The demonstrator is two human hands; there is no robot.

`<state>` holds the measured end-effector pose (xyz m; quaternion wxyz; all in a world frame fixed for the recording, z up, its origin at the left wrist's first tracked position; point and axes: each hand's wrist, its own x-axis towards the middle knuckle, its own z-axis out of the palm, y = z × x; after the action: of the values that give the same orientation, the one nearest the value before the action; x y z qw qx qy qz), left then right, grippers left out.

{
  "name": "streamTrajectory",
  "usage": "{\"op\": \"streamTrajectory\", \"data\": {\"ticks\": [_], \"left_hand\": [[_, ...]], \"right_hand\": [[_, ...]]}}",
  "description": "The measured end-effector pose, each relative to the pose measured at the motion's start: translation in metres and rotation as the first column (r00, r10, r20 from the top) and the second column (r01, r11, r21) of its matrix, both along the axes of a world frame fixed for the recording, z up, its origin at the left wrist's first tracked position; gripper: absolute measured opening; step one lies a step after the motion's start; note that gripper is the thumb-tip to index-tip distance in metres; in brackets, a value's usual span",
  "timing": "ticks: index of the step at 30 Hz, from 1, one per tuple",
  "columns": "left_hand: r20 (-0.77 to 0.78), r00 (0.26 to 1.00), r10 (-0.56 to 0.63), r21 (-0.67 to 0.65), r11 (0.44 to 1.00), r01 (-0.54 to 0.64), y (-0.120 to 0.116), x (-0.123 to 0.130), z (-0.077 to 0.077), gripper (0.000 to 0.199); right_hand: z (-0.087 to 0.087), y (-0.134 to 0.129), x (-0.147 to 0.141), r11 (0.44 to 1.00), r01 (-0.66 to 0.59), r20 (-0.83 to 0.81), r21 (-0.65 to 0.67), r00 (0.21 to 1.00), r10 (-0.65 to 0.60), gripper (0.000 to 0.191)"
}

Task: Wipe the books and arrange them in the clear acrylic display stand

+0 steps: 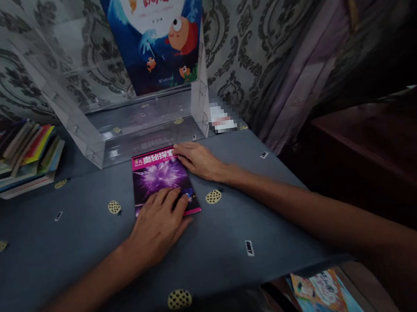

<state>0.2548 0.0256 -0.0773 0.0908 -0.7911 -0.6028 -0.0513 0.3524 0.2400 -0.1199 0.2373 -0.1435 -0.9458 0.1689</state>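
A book with a purple and pink cover lies flat on the blue-grey tablecloth, just in front of a clear acrylic stand. Across its lower part rests my left hand, palm down with the fingers stretched out over the cover. My right hand lies at the book's upper right corner, fingers extended and touching its edge. Part of the cover is hidden beneath both hands. In the clear stand a blue picture book with orange fish leans upright.
On the left sits a pile of books with mixed spines. A partly blurred white item lies right of the stand. Below the table's front edge is another colourful book. Patterned curtain hangs behind.
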Motion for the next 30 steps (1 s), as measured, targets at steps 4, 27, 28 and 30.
{"op": "streamTrajectory", "data": {"ticks": [4, 27, 28, 30], "left_hand": [[-0.066, 0.997, -0.028, 0.046, 0.998, 0.031, 0.004, 0.0, -0.004, 0.038], [-0.013, 1.0, -0.026, 0.067, 0.997, 0.026, 0.001, -0.004, 0.004, 0.038], [-0.011, 1.0, -0.028, 0.074, 0.997, 0.029, 0.001, -0.004, 0.002, 0.037], [-0.016, 0.999, -0.038, 0.094, 0.995, 0.039, 0.0, -0.004, 0.0, 0.037]], "right_hand": [[-0.002, -0.013, 0.013, 0.999, -0.052, -0.049, -0.001, 0.997, 0.052, 0.031], [0.025, -0.079, 0.08, 0.88, -0.227, -0.335, -0.418, 0.939, 0.083, 0.027], [0.025, -0.081, 0.08, 0.892, -0.24, -0.325, -0.382, 0.939, 0.114, 0.027], [0.023, -0.082, 0.082, 0.929, -0.266, -0.288, -0.257, 0.939, 0.189, 0.027]]}}
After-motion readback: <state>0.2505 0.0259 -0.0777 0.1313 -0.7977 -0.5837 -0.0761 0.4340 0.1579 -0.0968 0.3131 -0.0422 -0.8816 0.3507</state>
